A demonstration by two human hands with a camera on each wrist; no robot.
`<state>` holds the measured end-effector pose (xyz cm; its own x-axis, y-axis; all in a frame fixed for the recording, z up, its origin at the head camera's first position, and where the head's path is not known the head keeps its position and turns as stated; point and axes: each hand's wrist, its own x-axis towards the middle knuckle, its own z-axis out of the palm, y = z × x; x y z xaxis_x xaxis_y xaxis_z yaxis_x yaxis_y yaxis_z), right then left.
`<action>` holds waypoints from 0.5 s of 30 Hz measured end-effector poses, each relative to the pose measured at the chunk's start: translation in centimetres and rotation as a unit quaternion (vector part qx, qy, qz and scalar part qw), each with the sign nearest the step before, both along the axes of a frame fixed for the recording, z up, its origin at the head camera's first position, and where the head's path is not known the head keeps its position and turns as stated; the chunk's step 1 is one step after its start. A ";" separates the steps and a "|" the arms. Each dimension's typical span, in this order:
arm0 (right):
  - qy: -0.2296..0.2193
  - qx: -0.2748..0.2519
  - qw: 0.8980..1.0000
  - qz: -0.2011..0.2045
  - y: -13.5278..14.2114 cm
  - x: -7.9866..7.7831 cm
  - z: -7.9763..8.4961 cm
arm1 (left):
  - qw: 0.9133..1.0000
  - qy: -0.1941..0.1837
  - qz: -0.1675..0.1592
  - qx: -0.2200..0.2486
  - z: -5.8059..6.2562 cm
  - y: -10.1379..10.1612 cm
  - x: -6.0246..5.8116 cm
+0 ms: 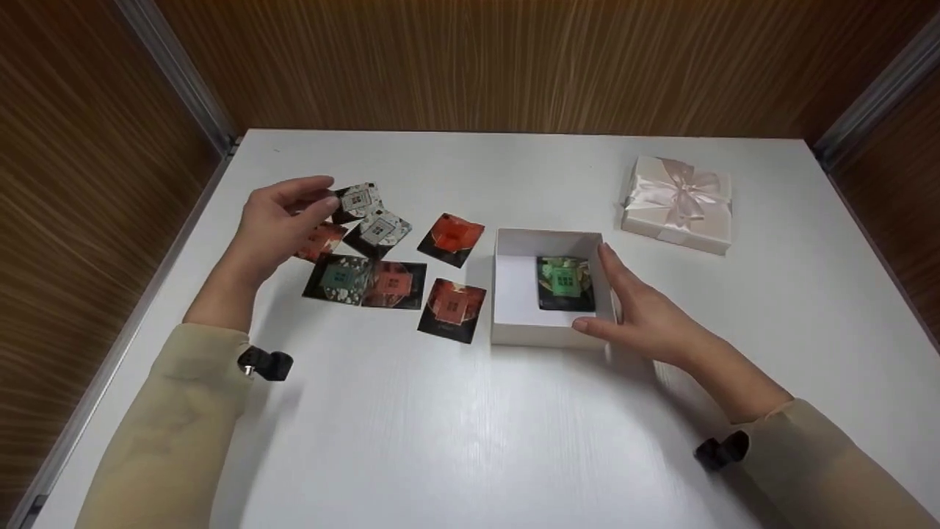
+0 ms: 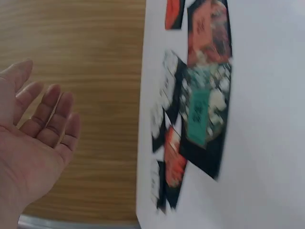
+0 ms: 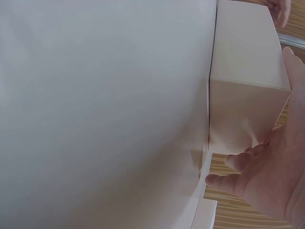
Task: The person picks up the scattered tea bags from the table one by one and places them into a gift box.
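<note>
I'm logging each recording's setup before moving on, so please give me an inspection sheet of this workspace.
Surface: white rectangular tabletop, slightly glossy.
Job's things: open, square white box with one flat green-and-black packet inside; flat, glossy red, white and green loose packets left of it, some overlapping.
Clutter: pale square box or lid tied with a pink satin bow, standing apart at far right.
Hands: left hand over the leftmost loose packets, apparently holding nothing; right hand touching the open box's right side.
Cables: nothing seen.
Surroundings: brown wood-grain panels, silvery metal strips at the corners.
</note>
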<state>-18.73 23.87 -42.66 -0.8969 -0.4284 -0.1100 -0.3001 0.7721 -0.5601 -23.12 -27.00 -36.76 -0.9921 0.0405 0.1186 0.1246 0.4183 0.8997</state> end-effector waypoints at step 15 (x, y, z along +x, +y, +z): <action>-0.005 0.001 1.000 -0.005 0.0 0.1 0.1 | 0.995 -0.100 -0.016 -0.022 -6.5 -4.9 0.9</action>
<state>-18.63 23.84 -42.59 -0.9003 -0.4185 -0.1196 -0.2862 0.7762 -0.5617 -22.17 -31.90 -43.22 -0.9938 0.0723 -0.0843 -0.0422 0.4565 0.8887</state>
